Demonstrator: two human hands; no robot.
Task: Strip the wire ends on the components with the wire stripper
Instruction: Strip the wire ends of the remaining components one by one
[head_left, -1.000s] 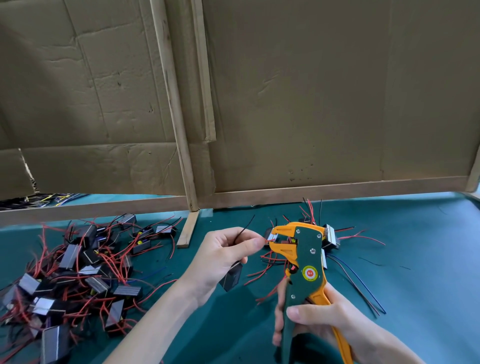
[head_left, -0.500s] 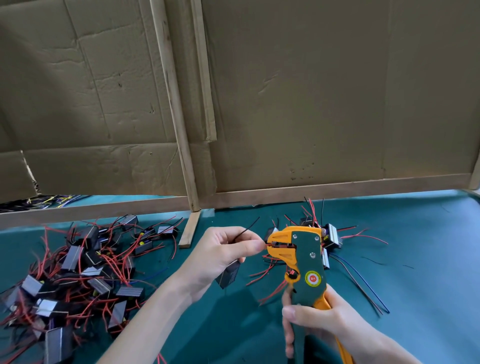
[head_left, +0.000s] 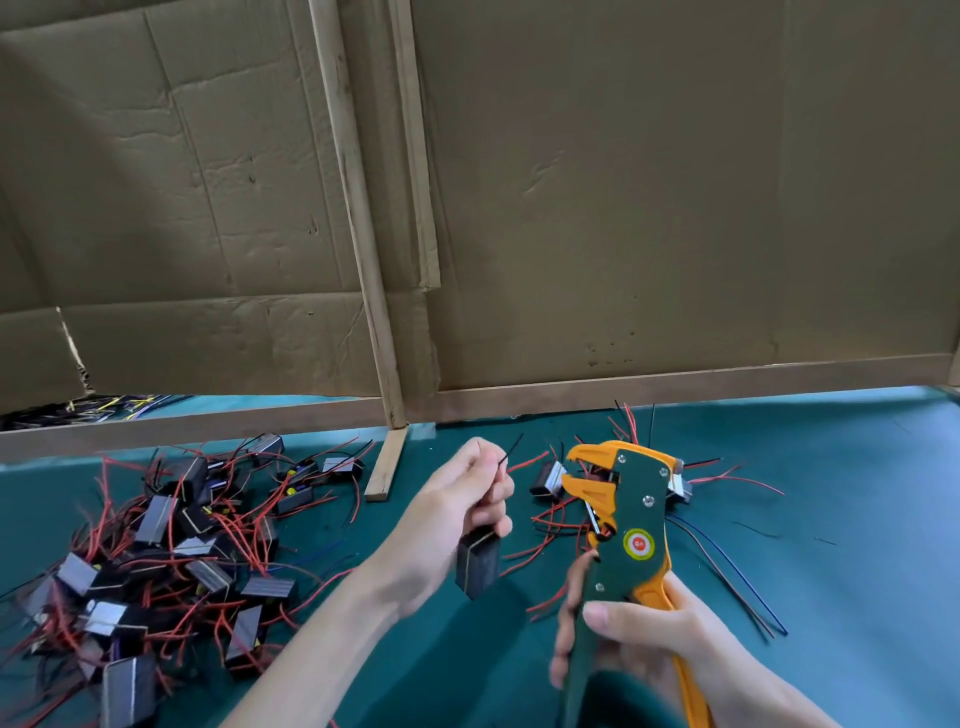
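Left hand (head_left: 452, 519): our fingers (head_left: 496, 491) pinch a component's (head_left: 478, 566) black wire (head_left: 511, 449).
Right hand (head_left: 649, 649): we grip the wire stripper (head_left: 631, 499).

Component pile (head_left: 156, 561) left; open mat (head_left: 857, 519) right

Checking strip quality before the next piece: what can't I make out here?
Head view only:
Tip of black wire pinched by left hand: too thin, motion-blurred; stripped or not, cannot tell.
Handle ends of wire stripper: cut off by bottom edge, wrapped by right hand.
Some components behind the stripper head: partly hidden.
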